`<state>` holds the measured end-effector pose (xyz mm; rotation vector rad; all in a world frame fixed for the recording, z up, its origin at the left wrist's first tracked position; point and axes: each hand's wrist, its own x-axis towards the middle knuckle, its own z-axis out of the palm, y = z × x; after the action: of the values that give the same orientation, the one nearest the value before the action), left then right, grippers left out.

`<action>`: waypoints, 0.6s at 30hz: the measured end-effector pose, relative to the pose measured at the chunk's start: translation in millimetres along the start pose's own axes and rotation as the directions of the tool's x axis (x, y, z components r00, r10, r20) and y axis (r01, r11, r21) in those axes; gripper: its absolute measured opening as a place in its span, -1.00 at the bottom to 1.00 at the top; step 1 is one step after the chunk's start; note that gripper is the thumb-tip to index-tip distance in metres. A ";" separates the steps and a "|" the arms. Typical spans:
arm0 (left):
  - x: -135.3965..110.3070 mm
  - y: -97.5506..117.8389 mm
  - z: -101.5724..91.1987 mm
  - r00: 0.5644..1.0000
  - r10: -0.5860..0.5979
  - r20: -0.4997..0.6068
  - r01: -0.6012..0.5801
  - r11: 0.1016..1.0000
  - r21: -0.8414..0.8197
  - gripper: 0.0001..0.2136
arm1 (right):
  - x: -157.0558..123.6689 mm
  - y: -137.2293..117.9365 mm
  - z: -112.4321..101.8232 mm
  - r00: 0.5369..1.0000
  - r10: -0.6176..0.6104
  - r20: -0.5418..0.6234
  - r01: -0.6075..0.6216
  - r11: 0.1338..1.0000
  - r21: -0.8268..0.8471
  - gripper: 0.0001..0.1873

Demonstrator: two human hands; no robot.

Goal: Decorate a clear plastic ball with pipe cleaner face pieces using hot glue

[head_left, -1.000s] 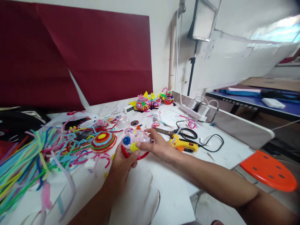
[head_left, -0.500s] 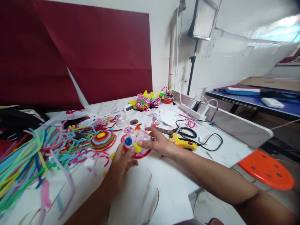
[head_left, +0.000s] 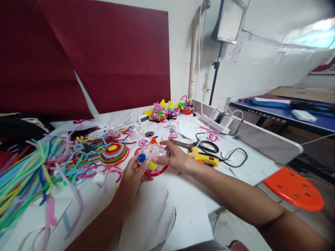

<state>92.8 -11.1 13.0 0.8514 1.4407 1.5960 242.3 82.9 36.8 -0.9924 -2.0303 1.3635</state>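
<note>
Between my two hands is a clear plastic ball ornament (head_left: 158, 150) with a blue coil, yellow coil and pink pieces of pipe cleaner on it. My left hand (head_left: 134, 171) grips its left side, thumb near the yellow coil. The fingers of my right hand (head_left: 175, 157) press on its right side and top. A red-rimmed round piece (head_left: 160, 172) shows just beneath it, partly hidden by the hands. Close behind lie an orange coiled triangle (head_left: 153, 140) and a pink-and-purple coil (head_left: 143, 143).
Left are a striped pipe-cleaner disc (head_left: 114, 154) and a heap of loose pipe cleaners (head_left: 28, 177). Scissors (head_left: 195, 145) and a yellow glue gun (head_left: 204, 158) lie right, with a cable. Decorated balls (head_left: 159, 112), a timer (head_left: 143, 119) and a power strip (head_left: 215, 124) stand behind.
The fingers of my left hand have curled in closer under the ball. Both hands still hold it in nearly the same place; the view has shifted slightly.
</note>
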 end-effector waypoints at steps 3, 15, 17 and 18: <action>1.2 0.5 -0.3 1.000 -0.002 -0.002 0.002 1.000 -0.004 -0.55 | -2.1 -1.5 -1.6 1.000 0.012 0.017 -0.012 1.000 -0.004 0.04; 5.9 1.9 -4.4 0.996 -0.081 -0.029 0.077 0.991 -0.111 -0.65 | -13.4 -4.5 4.2 0.986 -0.154 0.068 0.163 0.971 -0.172 0.30; 6.2 3.2 -5.0 0.995 -0.083 -0.049 0.079 0.993 -0.093 -0.62 | -11.5 -0.6 7.2 0.972 -0.229 0.053 0.235 0.949 -0.210 0.29; 6.1 4.1 -5.2 0.995 -0.086 -0.057 0.081 0.993 -0.086 -0.61 | -10.4 1.1 8.2 0.965 -0.259 0.050 0.263 0.937 -0.230 0.28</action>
<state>84.9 -8.0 16.3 0.6914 1.4228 1.6189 242.9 70.3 32.6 -0.7695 -2.2826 1.0144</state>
